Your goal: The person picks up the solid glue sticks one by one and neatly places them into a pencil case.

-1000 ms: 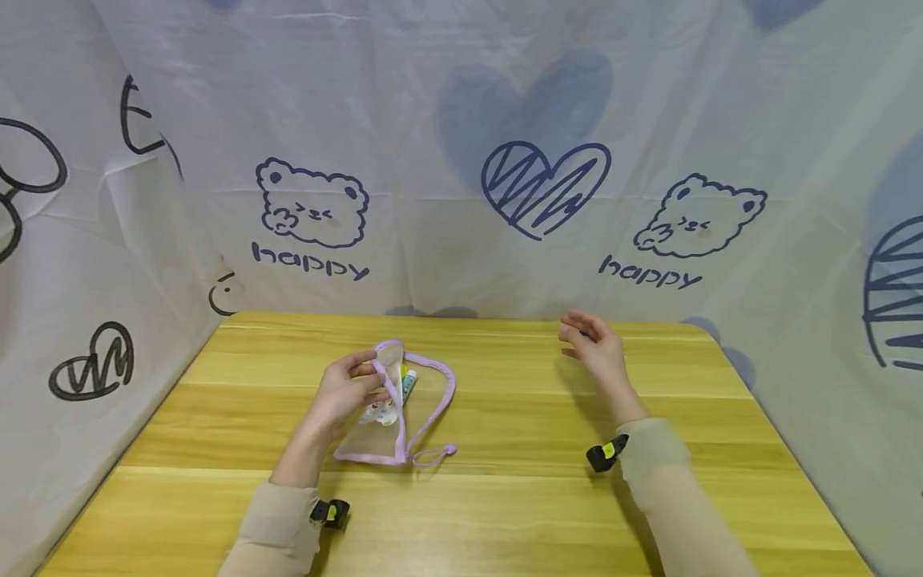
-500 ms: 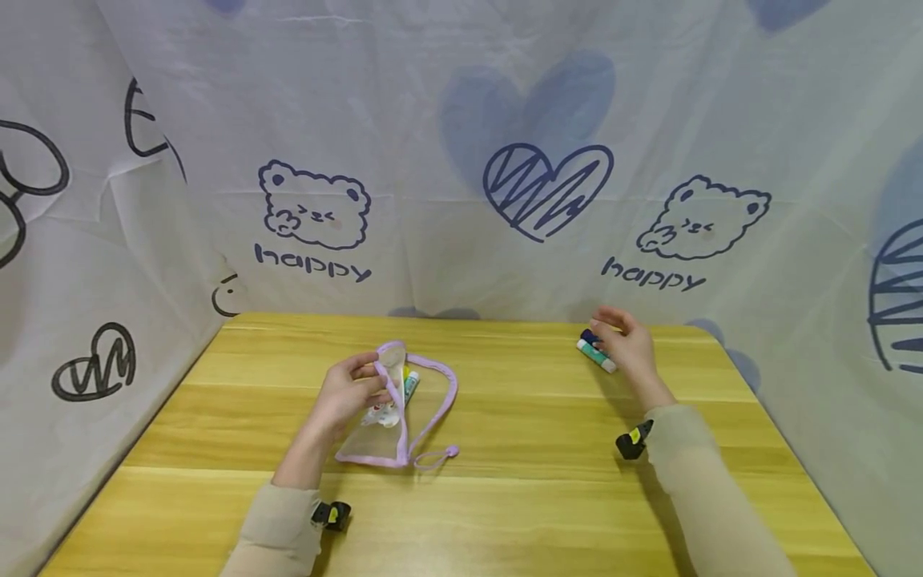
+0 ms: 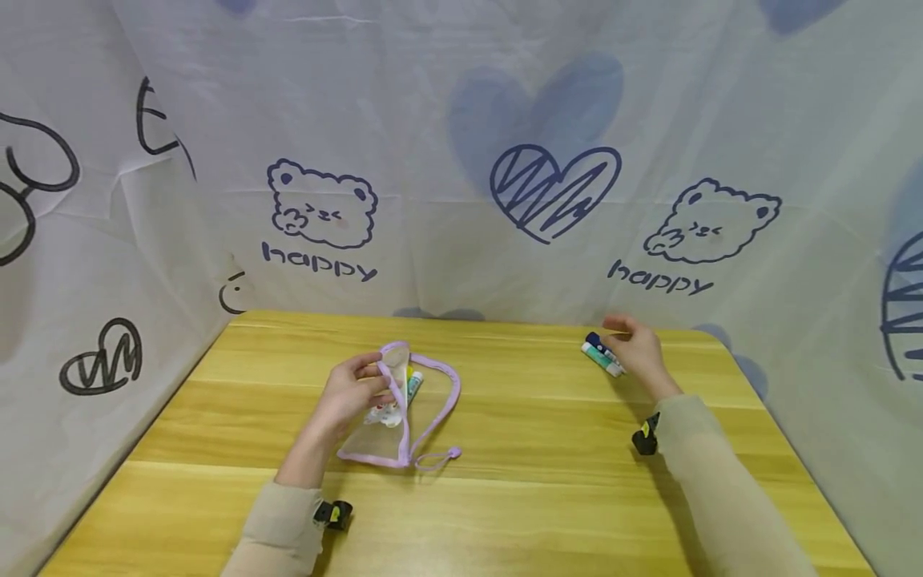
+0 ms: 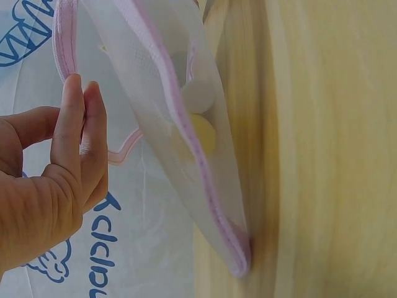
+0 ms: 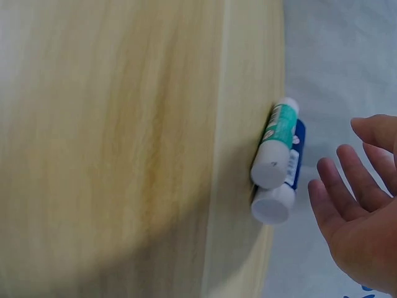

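My left hand (image 3: 353,394) pinches the lilac-edged rim of a translucent zip pouch (image 3: 370,443), holding its mouth up. Through the pouch show a green-and-white glue stick (image 3: 414,386), a yellow round end (image 4: 203,133) and a crumpled-looking white piece with red marks (image 3: 385,414). Toward the far right of the table, two glue sticks lie side by side: a green-and-white one (image 5: 278,133) and a dark blue-and-white one (image 5: 296,155). Beside them is my right hand (image 3: 638,353), its fingers loosely bent and holding nothing; the right wrist view shows a gap between fingertips and sticks.
The wooden table (image 3: 505,497) ends at a white cloth (image 3: 433,264) printed with hearts and bears, which hangs behind and at both sides. A lilac wrist loop with a bead (image 3: 453,453) hangs from the pouch's near corner onto the table.
My right hand has moved right and let go of the glue sticks, which now lie on the table. The left hand keeps its hold on the pouch rim.
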A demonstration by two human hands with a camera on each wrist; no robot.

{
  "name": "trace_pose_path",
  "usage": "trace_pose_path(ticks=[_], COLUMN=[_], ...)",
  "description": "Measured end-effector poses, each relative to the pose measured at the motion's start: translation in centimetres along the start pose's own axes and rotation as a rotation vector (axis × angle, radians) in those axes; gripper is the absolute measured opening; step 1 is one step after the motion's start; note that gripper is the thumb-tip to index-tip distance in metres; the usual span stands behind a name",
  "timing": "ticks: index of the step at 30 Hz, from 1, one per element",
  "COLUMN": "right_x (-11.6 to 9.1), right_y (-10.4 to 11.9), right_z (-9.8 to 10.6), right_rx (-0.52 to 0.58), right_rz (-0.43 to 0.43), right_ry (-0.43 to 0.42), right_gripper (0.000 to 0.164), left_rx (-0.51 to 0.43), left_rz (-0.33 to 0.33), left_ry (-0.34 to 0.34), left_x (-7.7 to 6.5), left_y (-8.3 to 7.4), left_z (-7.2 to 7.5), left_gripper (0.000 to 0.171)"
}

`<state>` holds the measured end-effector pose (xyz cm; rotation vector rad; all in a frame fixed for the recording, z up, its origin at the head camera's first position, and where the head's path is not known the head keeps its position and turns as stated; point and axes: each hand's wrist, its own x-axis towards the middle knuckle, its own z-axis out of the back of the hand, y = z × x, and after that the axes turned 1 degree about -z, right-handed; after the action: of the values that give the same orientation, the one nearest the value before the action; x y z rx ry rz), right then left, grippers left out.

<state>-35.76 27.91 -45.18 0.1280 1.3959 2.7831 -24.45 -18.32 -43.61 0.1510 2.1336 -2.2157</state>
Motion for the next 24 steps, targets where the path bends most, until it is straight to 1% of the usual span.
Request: trace_pose_path(ticks=[11, 15, 20, 24], right_x=[0.6, 0.9, 1.1, 1.2], right_y=[-1.1, -1.5, -2.0, -2.3], right_z=[-0.1, -0.2, -0.2, -0.2], right_rx=[-0.115, -0.148, -0.176, -0.189], right_rz=[-0.015, -0.005, 0.028, 0.026], right_ry=[0.087, 0.109, 0.116, 0.126], right_gripper=[0.046, 0.046, 0.044, 0.043], left_rx=[-0.002, 0.002, 0.006, 0.006], left_rz=[0.001, -0.007, -0.005, -0.001], left_ry=[-0.008, -0.002, 0.002, -0.007], left_x=[0.0, -0.1, -0.1, 0.0], left_y=[0.0, 0.0, 0.0, 0.0], left_z=[0.0, 0.1, 0.1, 0.0], left_gripper=[0.057, 0.057, 0.057, 0.057])
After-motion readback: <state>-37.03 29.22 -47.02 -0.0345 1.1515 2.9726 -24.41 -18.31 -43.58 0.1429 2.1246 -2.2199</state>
